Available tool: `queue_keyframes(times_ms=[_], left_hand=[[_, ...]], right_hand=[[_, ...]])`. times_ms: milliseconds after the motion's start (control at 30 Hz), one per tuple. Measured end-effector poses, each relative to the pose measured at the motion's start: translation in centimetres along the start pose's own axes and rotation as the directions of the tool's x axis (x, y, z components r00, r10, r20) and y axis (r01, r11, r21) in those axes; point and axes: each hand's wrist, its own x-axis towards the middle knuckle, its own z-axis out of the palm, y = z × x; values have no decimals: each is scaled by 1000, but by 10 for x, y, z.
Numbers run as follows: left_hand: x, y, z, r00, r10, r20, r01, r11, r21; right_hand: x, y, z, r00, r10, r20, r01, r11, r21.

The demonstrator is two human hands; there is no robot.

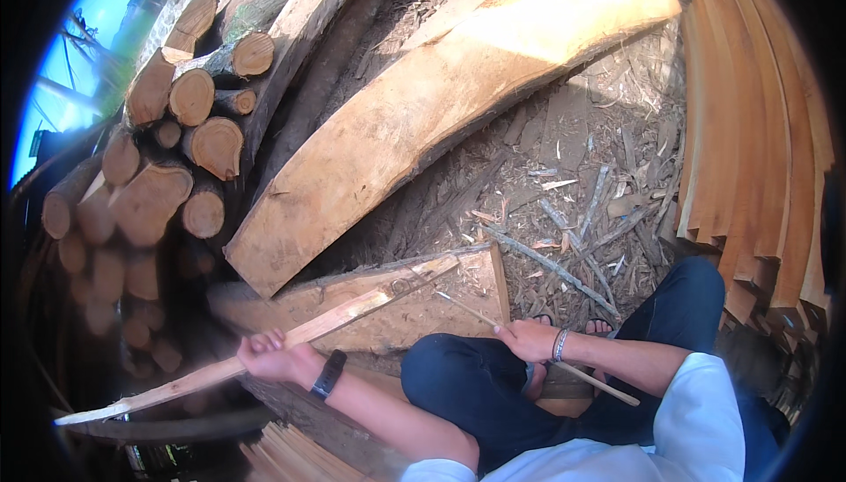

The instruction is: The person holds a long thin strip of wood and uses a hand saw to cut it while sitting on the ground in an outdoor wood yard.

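Obstacles: pale strip (357, 307) is slanting across the near left; log stack (154, 200) is closing the far left; stacked planks (758, 129) are walling the right. Passage: chip-strewn ground (476, 200) is lying open between slab (423, 121) and planks, twigs (551, 266) littering it.

– One left hand (269, 356), one right hand (527, 339): that makes two!
– Plus one long pale strip (345, 310), one thin stick (604, 385)!
– And the black wristband (329, 374)?
– Just one!
– Logs (216, 147)?
– Over a dozen, lower ones too blurred to tally!
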Motion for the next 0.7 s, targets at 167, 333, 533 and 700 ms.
queue_keyframes(times_ms=[167,333,533,700], left_hand=[[2,-1,-2,993,-34,117,38,999,-32],[-4,-3,-1,903,-39,427,94,990,-109],[-5,-1,-8,746,-32,665,174,973,-148],[-8,-1,-6,631,-17,776,194,971,-137]], right_hand=[[13,7,-14,994,88,62,-93,992,82],[-15,-19,-25,995,-72,70,63,991,121],[-23,-23,-28,993,-94,65,87,991,102],[-2,-9,-24,997,-41,70,36,997,62]])
